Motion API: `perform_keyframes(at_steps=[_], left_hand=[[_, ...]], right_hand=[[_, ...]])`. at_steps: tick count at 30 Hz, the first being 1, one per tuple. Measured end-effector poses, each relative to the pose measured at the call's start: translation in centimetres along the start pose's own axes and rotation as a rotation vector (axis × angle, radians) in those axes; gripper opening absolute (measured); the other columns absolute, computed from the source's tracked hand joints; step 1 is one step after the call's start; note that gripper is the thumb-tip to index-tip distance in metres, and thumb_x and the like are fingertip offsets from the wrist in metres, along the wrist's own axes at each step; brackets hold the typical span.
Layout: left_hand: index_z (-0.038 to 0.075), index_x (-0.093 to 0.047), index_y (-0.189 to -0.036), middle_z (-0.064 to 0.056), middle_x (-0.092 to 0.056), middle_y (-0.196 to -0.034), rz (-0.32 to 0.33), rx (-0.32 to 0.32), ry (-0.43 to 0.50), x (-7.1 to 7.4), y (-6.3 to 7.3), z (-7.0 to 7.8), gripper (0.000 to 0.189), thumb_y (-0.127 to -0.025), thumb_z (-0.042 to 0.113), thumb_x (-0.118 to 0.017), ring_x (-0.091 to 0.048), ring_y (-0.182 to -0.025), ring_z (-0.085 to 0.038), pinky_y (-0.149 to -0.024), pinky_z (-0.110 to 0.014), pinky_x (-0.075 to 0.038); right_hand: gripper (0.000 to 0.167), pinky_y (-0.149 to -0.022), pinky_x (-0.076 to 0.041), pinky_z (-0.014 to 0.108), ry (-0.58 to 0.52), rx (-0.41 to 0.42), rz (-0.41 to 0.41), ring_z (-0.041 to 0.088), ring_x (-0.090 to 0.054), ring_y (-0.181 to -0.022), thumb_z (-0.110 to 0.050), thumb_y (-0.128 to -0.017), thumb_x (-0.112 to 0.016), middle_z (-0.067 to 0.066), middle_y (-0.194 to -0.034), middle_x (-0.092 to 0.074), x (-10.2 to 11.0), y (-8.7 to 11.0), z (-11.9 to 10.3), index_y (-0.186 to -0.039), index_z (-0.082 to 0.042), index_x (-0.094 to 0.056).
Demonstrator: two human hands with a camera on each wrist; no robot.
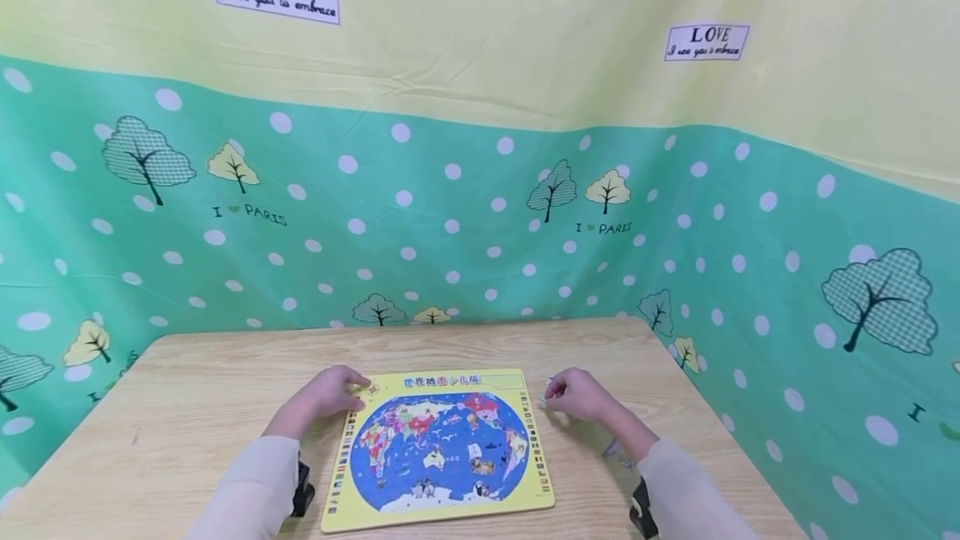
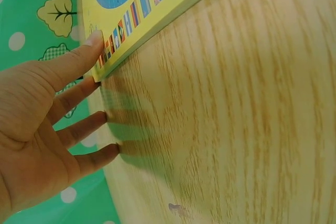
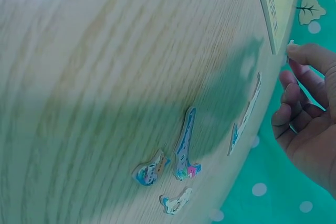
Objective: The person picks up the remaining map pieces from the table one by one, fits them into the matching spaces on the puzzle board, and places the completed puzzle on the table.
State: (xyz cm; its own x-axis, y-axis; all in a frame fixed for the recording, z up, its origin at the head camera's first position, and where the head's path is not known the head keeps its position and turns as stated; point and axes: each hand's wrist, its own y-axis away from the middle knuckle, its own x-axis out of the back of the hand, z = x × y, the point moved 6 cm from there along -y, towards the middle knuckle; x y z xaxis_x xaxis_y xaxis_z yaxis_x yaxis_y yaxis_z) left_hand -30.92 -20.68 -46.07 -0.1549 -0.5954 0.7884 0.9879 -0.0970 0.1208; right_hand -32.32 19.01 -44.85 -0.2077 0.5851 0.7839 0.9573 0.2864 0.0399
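Note:
A world map puzzle board [image 1: 534, 498] with a yellow border and a blue oval map lies flat on the table. My left hand [image 1: 330, 392] is at its far left corner. In the left wrist view the thumb [image 2: 84, 56] rests on the border beside the printed flags, and the other fingers spread past the edge with their tips down at the tabletop. Beyond the board's right edge, my right hand [image 1: 583, 397] pinches a small puzzle piece [image 3: 290, 51] between thumb and index finger; most of the piece is hidden by the fingertips.
Several loose puzzle pieces lie on the wooden table [image 1: 217, 390] to the right of the board, among them a long one [image 3: 184, 142], a rounded one [image 3: 151, 171] and a thin strip [image 3: 247, 114]. A green and yellow printed cloth [image 1: 450, 215] hangs behind and beside the table.

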Motion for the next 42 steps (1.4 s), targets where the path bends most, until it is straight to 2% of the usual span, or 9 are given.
perform_keyframes(at_steps=[6,14,24,32,42], left_hand=[[0.003,-0.065,-0.114,-0.024,-0.057,-0.122,-0.002,-0.007,-0.007,0.0,0.1,0.0,0.038,-0.077,0.008,-0.072,-0.049,-0.117,-0.044,-0.1,-0.056,-0.04],[0.004,-0.065,-0.114,-0.024,-0.058,-0.121,-0.008,-0.019,-0.011,0.1,0.1,0.2,0.038,-0.077,0.008,-0.072,-0.048,-0.117,-0.046,-0.101,-0.057,-0.04],[0.004,-0.065,-0.115,-0.025,-0.056,-0.124,-0.016,-0.011,-0.008,0.2,0.0,0.1,0.038,-0.077,0.008,-0.072,-0.045,-0.119,-0.048,-0.101,-0.059,-0.039],[0.004,-0.064,-0.114,-0.025,-0.056,-0.123,-0.011,-0.013,-0.003,0.1,-0.2,0.0,0.039,-0.077,0.009,-0.072,-0.046,-0.119,-0.047,-0.101,-0.059,-0.038],[0.004,-0.065,-0.113,-0.025,-0.056,-0.122,-0.01,-0.01,-0.004,0.2,0.0,0.3,0.038,-0.076,0.008,-0.072,-0.047,-0.118,-0.048,-0.1,-0.059,-0.039]], right_hand=[[0.004,-0.057,-0.047,0.021,0.006,0.014,0.01,0.013,-0.053,-0.066,-0.009,-0.076,-0.07,0.0,-0.073,-0.06,0.2,0.1,-0.1,-0.078,-0.008,-0.067],[0.006,-0.058,-0.048,0.023,0.002,-0.02,0.01,0.014,-0.053,-0.068,-0.009,-0.075,-0.071,0.0,-0.075,-0.059,0.2,0.0,-0.2,-0.079,-0.008,-0.067],[0.007,-0.062,-0.049,0.024,0.005,-0.022,0.001,0.014,-0.054,-0.071,-0.01,-0.077,-0.07,0.001,-0.077,-0.061,0.4,0.0,-0.8,-0.082,-0.008,-0.066],[0.006,-0.061,-0.049,0.023,0.027,-0.004,0.005,0.013,-0.054,-0.069,-0.011,-0.076,-0.07,0.0,-0.076,-0.061,0.2,-0.3,-1.2,-0.081,-0.008,-0.067],[0.005,-0.064,-0.049,0.025,0.016,-0.013,0.0,0.013,-0.054,-0.07,-0.01,-0.077,-0.07,0.0,-0.075,-0.061,-0.1,-0.4,-1.9,-0.081,-0.008,-0.067]])
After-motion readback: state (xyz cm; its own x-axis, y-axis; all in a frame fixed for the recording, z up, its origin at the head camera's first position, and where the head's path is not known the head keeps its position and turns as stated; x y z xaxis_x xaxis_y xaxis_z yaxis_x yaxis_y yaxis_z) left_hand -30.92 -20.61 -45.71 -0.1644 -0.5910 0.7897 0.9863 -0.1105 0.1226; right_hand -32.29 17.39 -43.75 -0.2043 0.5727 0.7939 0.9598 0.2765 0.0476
